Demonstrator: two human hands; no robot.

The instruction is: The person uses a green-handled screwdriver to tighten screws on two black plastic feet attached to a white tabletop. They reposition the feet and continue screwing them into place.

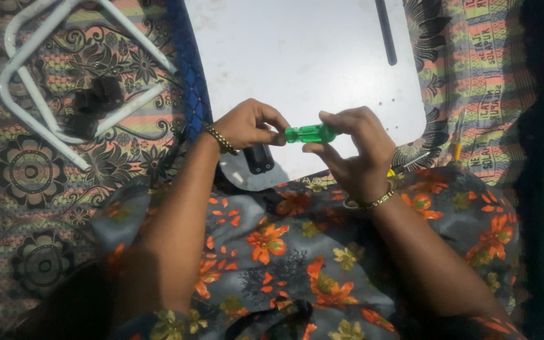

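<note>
I saw the right hand (357, 151) curled around the green screwdriver handle (310, 133), fingers pinching it, while the left hand (250, 124) pinched its other end. The handle lay level between both hands, above the white board (322, 56) and a black bracket (259, 158) just below the left hand.

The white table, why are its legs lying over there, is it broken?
Its top lies flat on the patterned cloth, and the white tube leg frame lies apart to its left, not attached. No cracks show. Both hands, left and right, hold a green screwdriver handle.
</note>
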